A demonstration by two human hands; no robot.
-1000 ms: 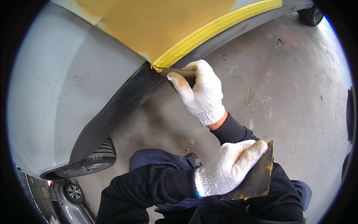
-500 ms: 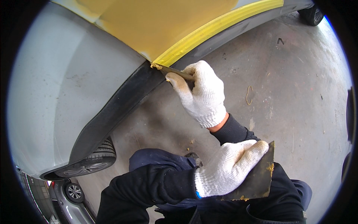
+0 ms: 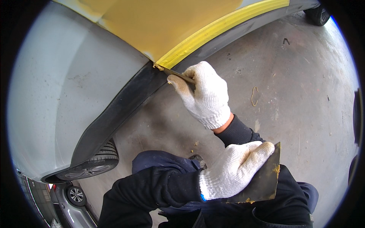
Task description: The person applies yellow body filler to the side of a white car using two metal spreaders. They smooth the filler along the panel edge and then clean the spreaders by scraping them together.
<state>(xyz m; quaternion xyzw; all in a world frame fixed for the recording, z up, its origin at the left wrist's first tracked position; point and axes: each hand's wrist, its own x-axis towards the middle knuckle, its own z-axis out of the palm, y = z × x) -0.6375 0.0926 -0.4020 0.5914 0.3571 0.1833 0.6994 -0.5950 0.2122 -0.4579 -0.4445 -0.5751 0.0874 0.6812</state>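
Note:
My right hand (image 3: 207, 95), in a white knit glove, pinches a thin dark putty scraper (image 3: 178, 74) between thumb and fingers. Its tip reaches the lower corner of the tan-yellow coated car door panel (image 3: 159, 30), where yellowish putty (image 3: 156, 66) clings. Yellow masking tape (image 3: 216, 30) runs along the panel's bottom edge. Lower down, across my right forearm, my left hand (image 3: 235, 171), gloved alike, grips a flat dark putty plate (image 3: 260, 182) with its thumb on top. Smears of putty (image 3: 276, 171) sit on the plate's edges. My fingers under the plate are hidden.
A light grey car fender (image 3: 76, 83) with black lower trim (image 3: 114, 110) and a front tyre (image 3: 102, 159) stands at the left. Grey concrete floor (image 3: 304, 95) carries a loose string loop (image 3: 254, 96) and crumbs. Another grey car (image 3: 70, 205) is at the lower left.
My right hand has shifted very slightly up and left, and the scraper lies a little flatter against the panel corner. My left hand and plate have barely moved.

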